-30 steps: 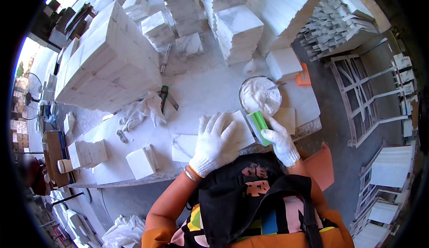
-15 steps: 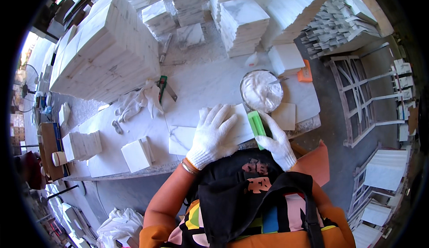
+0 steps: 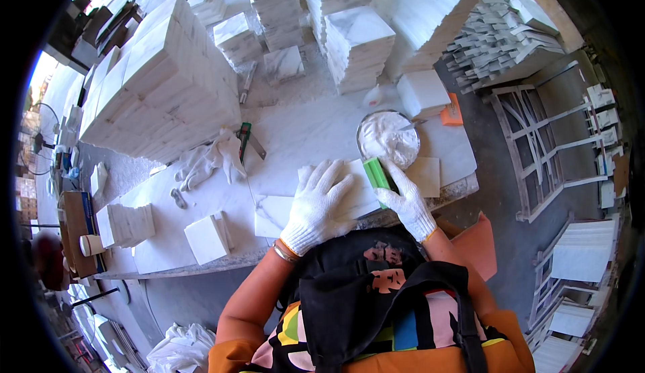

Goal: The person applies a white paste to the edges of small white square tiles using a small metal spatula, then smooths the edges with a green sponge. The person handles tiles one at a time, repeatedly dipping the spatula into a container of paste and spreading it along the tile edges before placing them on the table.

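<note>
My left hand (image 3: 317,205), in a white knit glove, lies flat with fingers spread on a white marble tile (image 3: 363,197). A grey-veined marble piece (image 3: 270,214) shows on the left side of this hand. My gloved right hand (image 3: 411,208) grips a green rectangular block (image 3: 376,177) between thumb and fingers. The block stands along the tile's right edge, slightly tilted; its contact with the edge is partly hidden. Just beyond the right hand is a round metal bowl (image 3: 361,143) of white paste (image 3: 390,138) with a blade-like tool in it.
Tall marble stacks (image 3: 161,84) rise at the back and left. A green-handled knife (image 3: 244,134) and spare gloves (image 3: 208,161) lie left of centre. Small tile stacks (image 3: 208,237) stand near the front edge. An orange box (image 3: 452,111) sits right, and a metal rack (image 3: 537,151) stands beyond the table.
My right hand and the green block have moved a little away from me along the tile's right edge, and the block's tilt has changed. My left hand stays on the tile.
</note>
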Tool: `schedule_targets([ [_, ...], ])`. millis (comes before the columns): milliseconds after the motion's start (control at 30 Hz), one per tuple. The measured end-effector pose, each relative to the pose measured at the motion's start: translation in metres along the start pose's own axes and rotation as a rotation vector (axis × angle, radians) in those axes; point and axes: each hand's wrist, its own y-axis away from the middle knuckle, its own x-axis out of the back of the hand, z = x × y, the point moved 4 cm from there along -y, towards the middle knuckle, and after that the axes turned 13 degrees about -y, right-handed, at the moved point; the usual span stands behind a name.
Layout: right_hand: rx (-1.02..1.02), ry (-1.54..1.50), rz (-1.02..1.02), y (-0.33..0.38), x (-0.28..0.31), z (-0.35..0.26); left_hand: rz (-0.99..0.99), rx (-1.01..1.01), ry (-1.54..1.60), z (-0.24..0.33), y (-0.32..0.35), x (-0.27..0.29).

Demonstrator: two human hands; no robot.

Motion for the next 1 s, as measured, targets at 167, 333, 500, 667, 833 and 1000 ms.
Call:
schedule_targets([
  [167,0.166,0.267,-0.108,0.033,-0.009,-0.029,-0.015,0.009,0.002,-0.001,0.001,-0.003],
  [333,0.029,0.039,0.008,0.006,-0.001,-0.003,0.007,0.007,-0.016,0.002,0.000,0.000],
  [500,0.088,0.151,-0.038,0.030,-0.005,-0.017,0.003,0.019,-0.019,0.002,0.001,0.001],
  [667,-0.041,-0.022,0.014,0.011,-0.001,-0.003,0.005,0.001,-0.007,0.003,-0.001,0.000],
  [833,-0.043,-0.026,-0.057,0.029,-0.006,-0.028,-0.015,0.023,-0.033,0.001,0.001,0.000],
  [1000,0.045,0.036,-0.031,0.021,-0.002,-0.014,-0.031,0.013,-0.030,0.002,-0.001,-0.001],
])
